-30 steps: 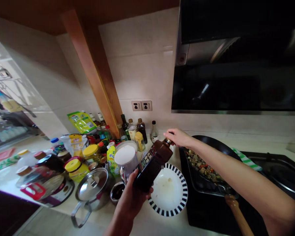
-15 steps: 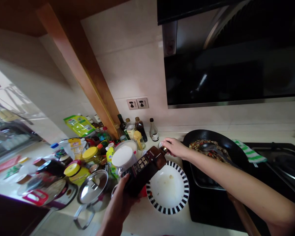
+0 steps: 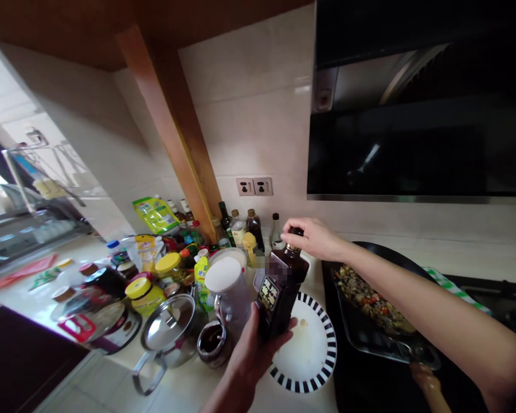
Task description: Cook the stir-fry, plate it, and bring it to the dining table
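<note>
A dark glass sauce bottle (image 3: 279, 292) with gold lettering stands nearly upright between my hands. My left hand (image 3: 258, 353) is wrapped round its lower part. At the top, my right hand (image 3: 307, 238) has its fingers closed over the bottle's cap (image 3: 296, 232). Behind and below the bottle lies a white plate (image 3: 305, 350) with a black striped rim and some residue on it. To the right, partly behind my right forearm, a dark wok (image 3: 361, 252) holds chopped food (image 3: 370, 301) with red bits.
Jars, bottles and packets crowd the counter on the left, among them a lidded steel pot (image 3: 172, 327), a white-lidded container (image 3: 227, 287) and an open dark jar (image 3: 212, 344). A green striped cloth (image 3: 453, 289) lies beside the wok. A range hood (image 3: 413, 143) hangs above.
The bottle has swung from a slant to nearly upright, my left hand turning with it. My right hand stays at its top. The view has shifted, showing more food in the wok.
</note>
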### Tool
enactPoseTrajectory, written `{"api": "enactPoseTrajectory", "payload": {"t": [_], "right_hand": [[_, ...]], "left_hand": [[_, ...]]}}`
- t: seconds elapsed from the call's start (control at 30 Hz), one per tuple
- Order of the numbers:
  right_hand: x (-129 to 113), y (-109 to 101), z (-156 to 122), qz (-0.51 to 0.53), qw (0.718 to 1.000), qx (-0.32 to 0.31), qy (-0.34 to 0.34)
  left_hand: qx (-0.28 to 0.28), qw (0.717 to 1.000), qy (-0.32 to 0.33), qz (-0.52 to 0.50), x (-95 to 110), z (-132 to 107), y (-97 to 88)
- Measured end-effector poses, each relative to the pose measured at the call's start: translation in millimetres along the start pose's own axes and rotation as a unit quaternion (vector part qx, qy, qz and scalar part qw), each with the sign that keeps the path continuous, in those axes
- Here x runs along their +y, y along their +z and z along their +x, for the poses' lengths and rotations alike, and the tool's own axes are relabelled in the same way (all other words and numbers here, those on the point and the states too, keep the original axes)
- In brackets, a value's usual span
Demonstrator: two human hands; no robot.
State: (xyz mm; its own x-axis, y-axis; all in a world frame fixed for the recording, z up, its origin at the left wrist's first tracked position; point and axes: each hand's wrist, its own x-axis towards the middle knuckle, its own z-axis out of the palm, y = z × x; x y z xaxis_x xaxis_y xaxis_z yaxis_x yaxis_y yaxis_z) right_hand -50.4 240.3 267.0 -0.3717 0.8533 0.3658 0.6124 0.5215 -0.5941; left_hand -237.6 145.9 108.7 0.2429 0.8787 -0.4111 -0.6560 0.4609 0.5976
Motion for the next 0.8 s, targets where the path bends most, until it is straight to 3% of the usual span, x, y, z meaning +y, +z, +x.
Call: {"api": "enactPoseTrajectory", "payload": {"t": [0.1,0.2,0.33,0.47,0.8], "right_hand": [[-13,-6,10,0.008,0.999,0.031,-0.025],[-14,0,18,0.129,0.988,0.082,0.031],[-6,19,26,0.335,0.929,0.101,0.123],[8,36,31,0.383,0.895,0.142,0.179],[14,46,35,0.377,0.89,0.128,0.221]], "left_hand": [[-0.033,0.997,0.065,-0.021,-8,7,14.6],[-0.047,0.987,0.145,-0.043,-12,12,30.1],[-0.051,0.972,0.214,-0.081,-15,19,44.2],[-0.065,0.973,0.174,-0.138,-21,24,43.6],[-0.086,0.977,0.114,-0.162,-25,19,36.8]]}}
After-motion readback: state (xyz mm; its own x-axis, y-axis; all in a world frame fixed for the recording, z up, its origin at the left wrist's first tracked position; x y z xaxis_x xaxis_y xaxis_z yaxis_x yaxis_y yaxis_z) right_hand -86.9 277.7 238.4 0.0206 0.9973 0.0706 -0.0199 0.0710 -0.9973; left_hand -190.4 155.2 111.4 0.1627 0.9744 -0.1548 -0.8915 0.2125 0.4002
